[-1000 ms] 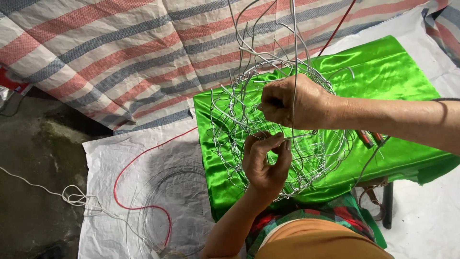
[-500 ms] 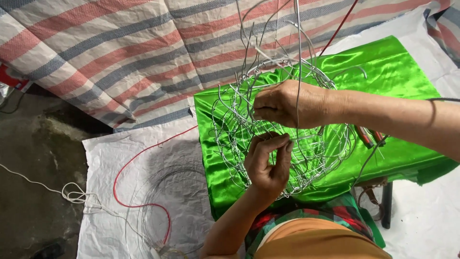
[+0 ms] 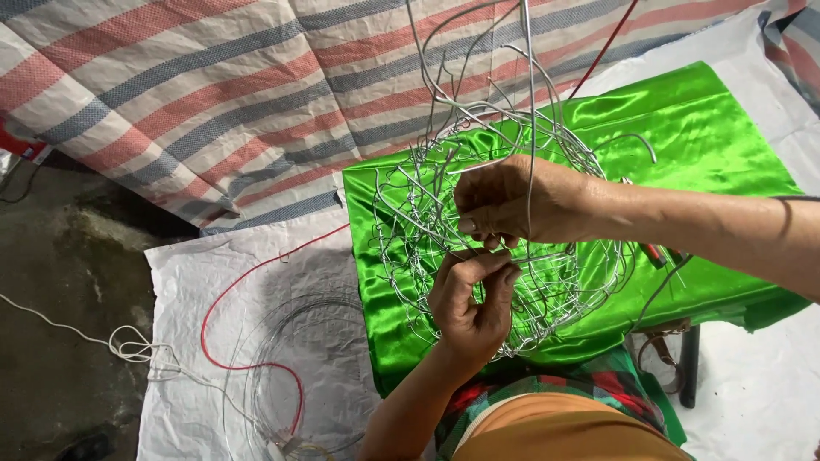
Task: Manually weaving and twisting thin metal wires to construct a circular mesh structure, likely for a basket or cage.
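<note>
A round frame of bent silver wire (image 3: 559, 282) hangs above a shiny green cloth (image 3: 700, 128). Loose wire ends rise from its top. My left hand (image 3: 470, 307) reaches up from below and pinches a wire strand at the frame's near side. Just above it, my right hand (image 3: 512, 203) comes in from the right and grips wires of the same frame, fingers closed. The two hands almost touch.
A striped red, grey and white tarp (image 3: 213, 94) lies at the back. A white woven sheet (image 3: 205, 358) carries a coil of thin wire (image 3: 282, 376) and a red cord (image 3: 248, 358). A white cord (image 3: 128, 346) trails over the dark concrete floor (image 3: 60, 282) at left.
Both hands stay on the wire frame. My right hand has shifted slightly left and down toward my left hand, and the frame has turned a little.
</note>
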